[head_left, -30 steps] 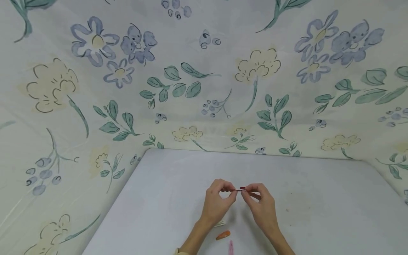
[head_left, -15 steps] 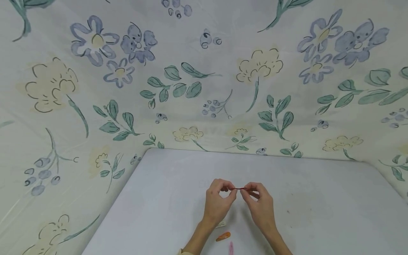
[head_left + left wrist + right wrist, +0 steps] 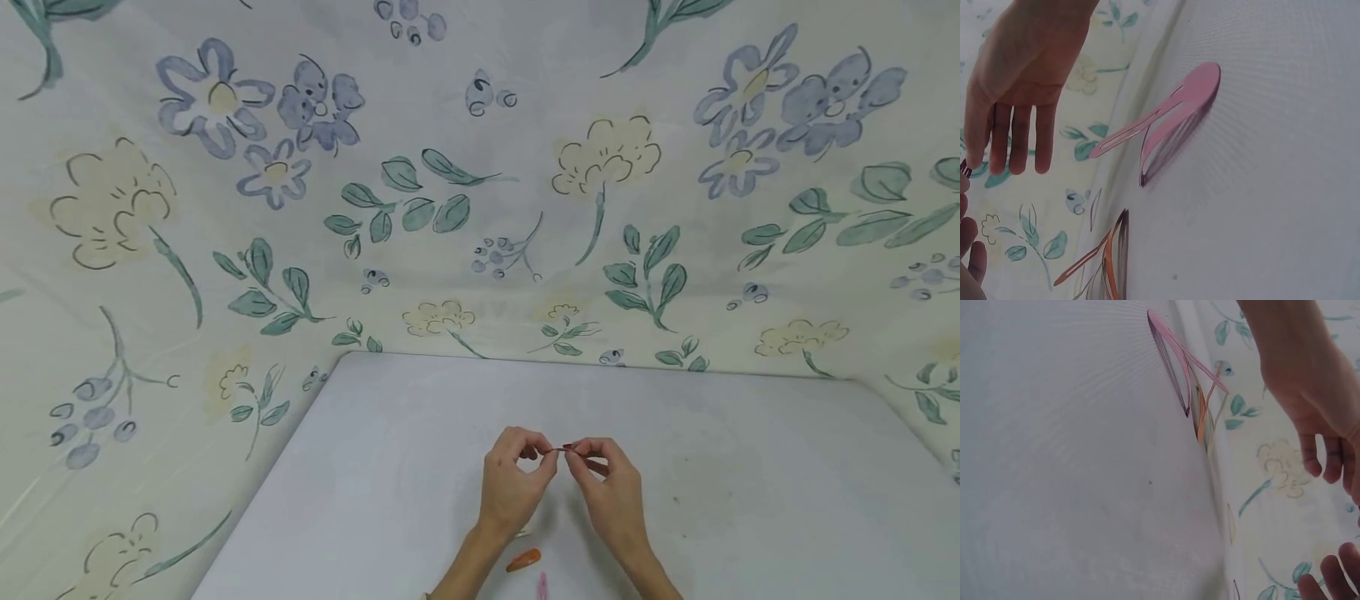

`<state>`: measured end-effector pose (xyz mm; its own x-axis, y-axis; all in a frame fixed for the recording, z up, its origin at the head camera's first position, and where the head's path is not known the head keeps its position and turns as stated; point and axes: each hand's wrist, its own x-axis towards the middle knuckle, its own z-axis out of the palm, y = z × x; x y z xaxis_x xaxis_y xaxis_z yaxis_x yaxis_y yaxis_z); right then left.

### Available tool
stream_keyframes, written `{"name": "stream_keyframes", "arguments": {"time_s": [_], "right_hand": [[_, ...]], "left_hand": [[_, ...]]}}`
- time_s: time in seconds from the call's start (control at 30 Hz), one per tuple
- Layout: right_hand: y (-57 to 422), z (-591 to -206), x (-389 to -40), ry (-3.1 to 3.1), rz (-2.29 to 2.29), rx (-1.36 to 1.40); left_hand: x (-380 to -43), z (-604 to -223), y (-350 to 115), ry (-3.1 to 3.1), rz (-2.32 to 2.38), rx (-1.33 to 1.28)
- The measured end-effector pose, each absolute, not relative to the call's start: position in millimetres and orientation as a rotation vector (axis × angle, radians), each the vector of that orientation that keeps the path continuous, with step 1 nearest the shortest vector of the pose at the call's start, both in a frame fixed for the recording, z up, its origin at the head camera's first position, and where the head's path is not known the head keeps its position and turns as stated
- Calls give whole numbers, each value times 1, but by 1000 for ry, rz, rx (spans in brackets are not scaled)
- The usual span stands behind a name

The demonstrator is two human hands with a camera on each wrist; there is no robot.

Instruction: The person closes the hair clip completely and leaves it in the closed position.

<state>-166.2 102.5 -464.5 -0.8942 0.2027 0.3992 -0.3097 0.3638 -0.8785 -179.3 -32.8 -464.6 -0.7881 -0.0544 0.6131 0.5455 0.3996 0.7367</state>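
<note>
A dark red snap hair clip point(image 3: 561, 450) is stretched between my two hands, above the white table. My left hand point(image 3: 510, 483) pinches one end of it between thumb and forefinger, and my right hand point(image 3: 611, 492) pinches the other. Fingertips hide much of the clip; a small red part shows above the right fingertips. In the left wrist view its end point(image 3: 965, 167) peeks out at the left edge. Below the hands lie an orange snap clip point(image 3: 523, 560) and a pink snap clip point(image 3: 542, 586), the pink one with its two parts sprung apart in the left wrist view.
A pale clip point(image 3: 522, 533), partly behind the left wrist, lies just beyond the orange one. The white table point(image 3: 375, 467) meets a floral cloth point(image 3: 510, 292) at the back and left. More thin clip outlines point(image 3: 1231, 523) appear along the table in the right wrist view.
Both hands stay nearly in place, still pinching the red clip. A red part of it stood up by the right fingers, lay in line half a second ago, and now shows again, smaller.
</note>
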Motion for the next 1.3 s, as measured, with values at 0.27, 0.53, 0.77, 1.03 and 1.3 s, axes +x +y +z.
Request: {"name": "stream_keyframes", "arguments": {"time_s": [0.27, 0.53, 0.77, 1.03, 1.3], "right_hand": [[102, -464, -165, -2224, 1520, 116], [101, -462, -163, -2250, 1568, 106], [103, -458, -161, -2285, 1662, 35], [104, -458, -162, -2298, 1701, -2], [103, -459, -164, -2295, 1662, 57]], "left_hand": [[-179, -466, -38, -2192, -1393, -482], [-181, -466, -43, -2191, -1396, -540], [-180, -464, -44, -2185, -1583, -525], [-178, -462, -46, -2189, -1714, -501], [-181, -461, -50, -2219, -1680, -513]]}}
